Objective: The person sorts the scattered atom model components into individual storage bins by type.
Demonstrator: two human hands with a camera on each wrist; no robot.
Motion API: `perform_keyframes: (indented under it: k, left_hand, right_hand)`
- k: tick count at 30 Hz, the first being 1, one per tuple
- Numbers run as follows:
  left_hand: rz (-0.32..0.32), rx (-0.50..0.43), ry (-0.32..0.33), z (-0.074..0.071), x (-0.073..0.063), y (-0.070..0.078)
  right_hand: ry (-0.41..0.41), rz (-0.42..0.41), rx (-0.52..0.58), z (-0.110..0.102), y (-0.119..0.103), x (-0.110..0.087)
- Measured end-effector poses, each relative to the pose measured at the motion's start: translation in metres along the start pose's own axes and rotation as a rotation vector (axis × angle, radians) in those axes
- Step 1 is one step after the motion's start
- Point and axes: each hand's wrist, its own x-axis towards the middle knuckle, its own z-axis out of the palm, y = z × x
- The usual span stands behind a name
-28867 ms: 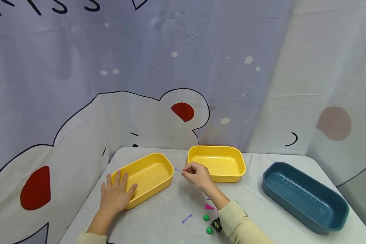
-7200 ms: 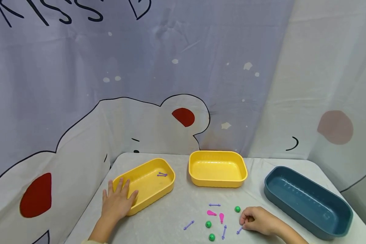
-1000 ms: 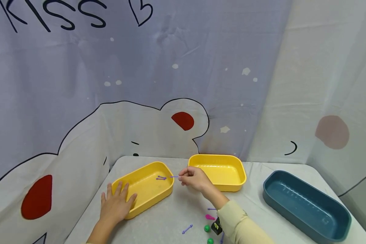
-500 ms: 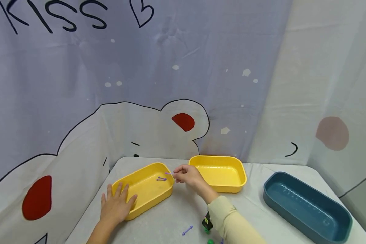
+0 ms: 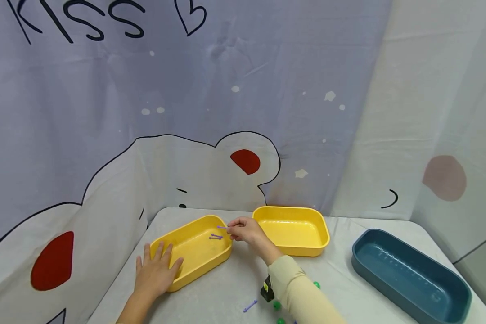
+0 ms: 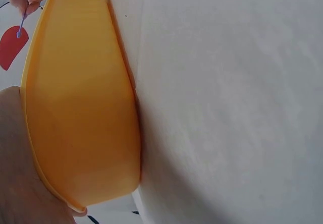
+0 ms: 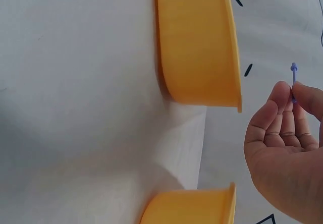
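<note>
The step in hand seems to be carrying a small purple stick (image 5: 222,227) into the angled yellow tray (image 5: 192,256). The right hand (image 5: 245,231) holds it pinched between thumb and fingertips near one end, the free end pointing out over the tray's far corner; the right wrist view shows it raised above rim level, apart from the plastic. The left hand (image 5: 154,272) lies over the tray's near end with its fingers spread and fairly straight, touching the rim and apparently steadying it. Two similar sticks (image 5: 216,237) lie side by side inside, close to that far corner. The next move likely calls for lowering the pinch a little past the rim and parting the fingers so that the stick drops beside those two. The rim is the main thing to clear, as a low hand could knock it. On the tabletop (image 5: 214,297) lie a loose stick (image 5: 250,306) and some green beads (image 5: 276,305); the right sleeve (image 5: 303,288) and a black device (image 5: 267,290) at that wrist cover part of this area, so whatever lies beneath cannot be told. A second yellow tray (image 5: 293,227) stands just behind the right hand, and a blue tray (image 5: 409,274) sits well apart on the right.
</note>
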Motion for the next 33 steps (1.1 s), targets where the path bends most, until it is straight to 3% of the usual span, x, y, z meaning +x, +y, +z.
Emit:
perform_keyframes:
  k: [20,33]
  left_hand:
    - [0.017,0.004,0.041,0.001,-0.002,0.002]
    - [0.017,0.023,0.047,0.003,-0.001,0.000]
  right_hand:
    - [0.012,-0.005,-0.027,0.021,-0.005,0.009]
    - [0.016,-0.013,-0.037,0.017,-0.006,0.013]
